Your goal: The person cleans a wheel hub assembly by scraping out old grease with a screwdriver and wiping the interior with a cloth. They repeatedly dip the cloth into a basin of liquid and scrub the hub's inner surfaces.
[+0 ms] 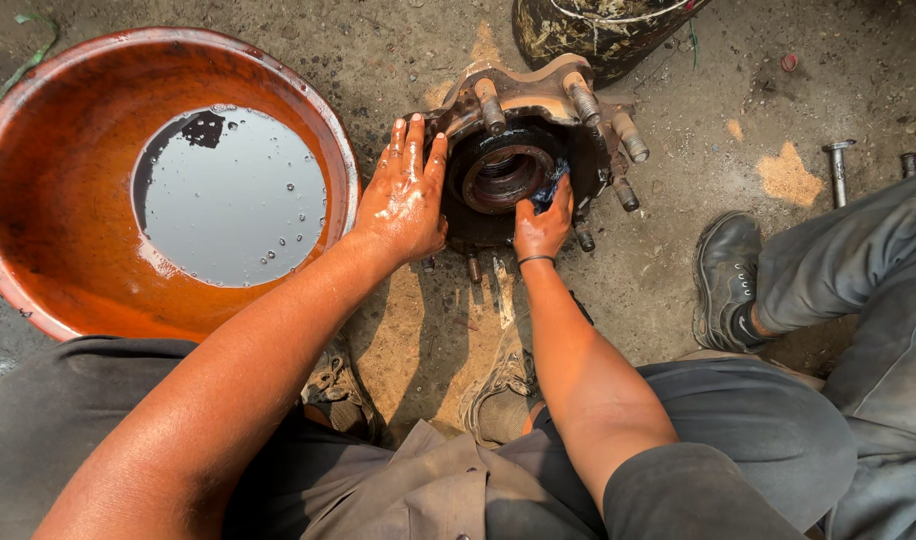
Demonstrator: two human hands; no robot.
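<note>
A rusty wheel hub [523, 120] with several threaded studs lies on the dirt ground in front of me. My left hand [406, 195], wet and oily, presses flat against the hub's left side, fingers spread. My right hand [544, 225] holds a small dark blue rag [550, 188] against the rim of the hub's round centre bore [498, 172].
A large orange-red basin [58, 200] with dark liquid sits at the left, close to my left hand. A dirty bucket [598, 30] stands behind the hub. A loose bolt [838, 170] lies at the right. Another person's shoe [728, 275] and grey trouser leg are at the right.
</note>
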